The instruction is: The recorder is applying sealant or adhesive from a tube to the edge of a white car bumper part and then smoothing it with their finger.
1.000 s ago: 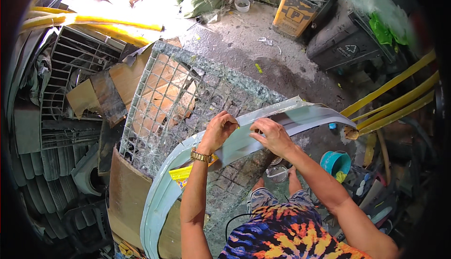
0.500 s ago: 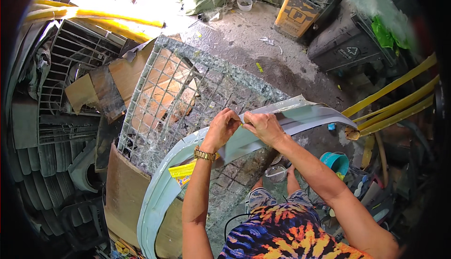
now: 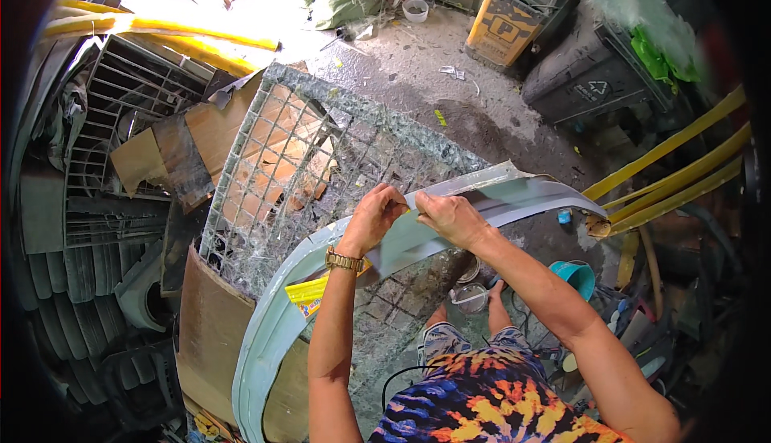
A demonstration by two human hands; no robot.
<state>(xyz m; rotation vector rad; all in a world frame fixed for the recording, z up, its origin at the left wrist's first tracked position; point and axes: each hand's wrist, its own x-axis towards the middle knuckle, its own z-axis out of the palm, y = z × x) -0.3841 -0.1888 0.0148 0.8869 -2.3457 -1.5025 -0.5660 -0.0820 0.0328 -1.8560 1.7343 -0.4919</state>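
A long, curved, pale grey-green panel point(image 3: 273, 326) arcs across the middle, its smooth face toward me. At its upper edge, my left hand point(image 3: 373, 220), with a gold watch on the wrist, is closed in a pinch. Close beside it, my right hand point(image 3: 450, 216) is closed too, thumb against fingers. A tiny yellow bit shows between the two hands; what the fingers grip is mostly hidden. A yellow printed plastic piece point(image 3: 307, 293) lies on the panel, partly behind my left forearm.
Beneath the panel is a grimy wire-mesh rack point(image 3: 241, 150) with cardboard under part of it. Curved yellow strips point(image 3: 683, 158) stick out at the right. A turquoise bucket point(image 3: 575, 277) stands near my legs. Dark bins point(image 3: 590, 73) stand at the back right, stacked dark parts point(image 3: 80, 274) at the left.
Both hands stay pinched at the panel's edge and have barely moved. The whole view has shifted very slightly.
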